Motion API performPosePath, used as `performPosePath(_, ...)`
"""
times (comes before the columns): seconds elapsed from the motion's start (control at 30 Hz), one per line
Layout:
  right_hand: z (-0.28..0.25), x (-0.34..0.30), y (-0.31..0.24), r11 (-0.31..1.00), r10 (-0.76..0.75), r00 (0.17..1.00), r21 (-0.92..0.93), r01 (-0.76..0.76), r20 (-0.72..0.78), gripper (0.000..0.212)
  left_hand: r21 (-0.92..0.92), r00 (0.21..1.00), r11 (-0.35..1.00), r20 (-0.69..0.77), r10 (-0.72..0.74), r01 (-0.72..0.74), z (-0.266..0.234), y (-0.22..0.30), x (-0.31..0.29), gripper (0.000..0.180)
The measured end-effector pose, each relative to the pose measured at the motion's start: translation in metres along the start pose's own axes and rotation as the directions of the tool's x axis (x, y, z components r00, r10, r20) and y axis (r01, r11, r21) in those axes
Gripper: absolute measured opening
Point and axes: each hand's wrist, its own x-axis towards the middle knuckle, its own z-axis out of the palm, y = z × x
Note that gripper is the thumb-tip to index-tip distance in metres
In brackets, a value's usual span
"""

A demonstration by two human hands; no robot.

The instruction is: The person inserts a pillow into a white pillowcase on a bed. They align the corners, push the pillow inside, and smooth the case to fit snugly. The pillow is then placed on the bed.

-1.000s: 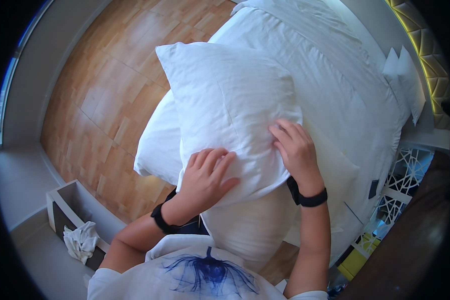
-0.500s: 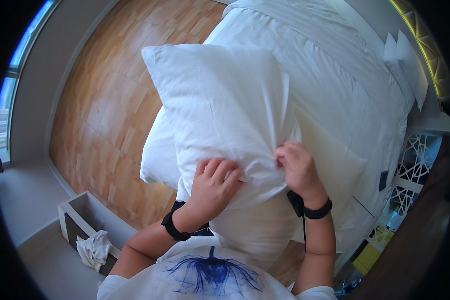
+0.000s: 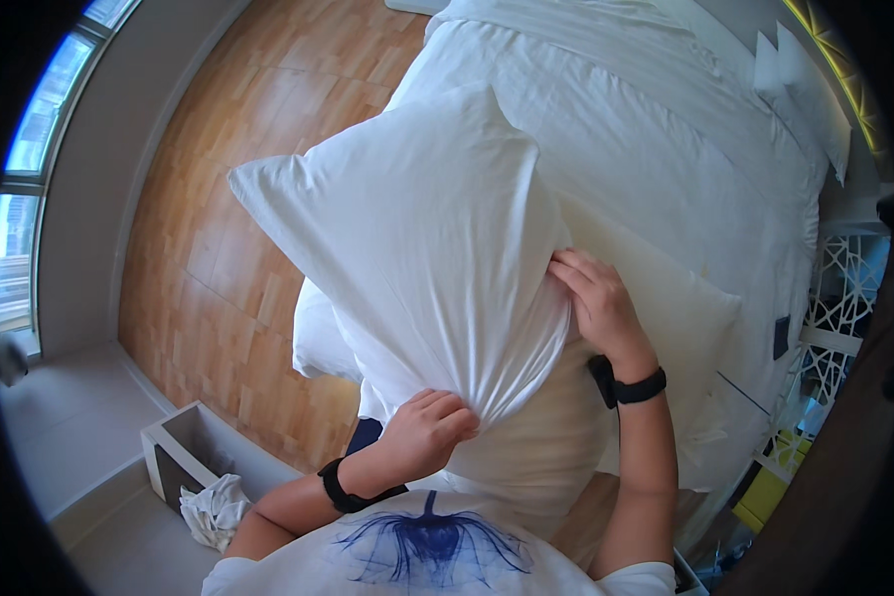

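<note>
White pillowcase (image 3: 417,258), held upright over the near edge of the bed (image 3: 666,129), now drawn further down the cream pillow (image 3: 656,308) than a second earlier, its gathered hem clenched by the left hand (image 3: 427,435) and gripped by the right hand (image 3: 596,308), so the covering is judged nearly complete

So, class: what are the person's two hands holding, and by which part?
Both grip the white pillow: the left hand bunches the pillowcase fabric at its lower end, and the right hand clutches its right edge.
</note>
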Motion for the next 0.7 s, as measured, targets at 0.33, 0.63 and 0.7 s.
performPosePath(0.33, 0.027, 0.016, 0.041, 0.959, 0.112, 0.992, 0.267, -0.095, -0.05, 0.019, 0.359, 0.965, 0.926, -0.261, -0.018, 0.114, -0.003, 0.009, 0.007, 0.035)
performPosePath(0.63, 0.031, -0.001, 0.046, 0.965, 0.079, 0.987, 0.26, -0.041, -0.139, 0.019, 0.503, 0.986, 0.862, -0.164, 0.03, 0.057, 0.012, 0.013, 0.057, 0.024)
performPosePath(0.7, 0.035, 0.005, 0.047, 0.959, 0.07, 0.979, 0.282, -0.015, -0.189, 0.016, 0.519, 0.986, 0.854, -0.153, 0.062, 0.027, 0.016, 0.013, 0.066, 0.022)
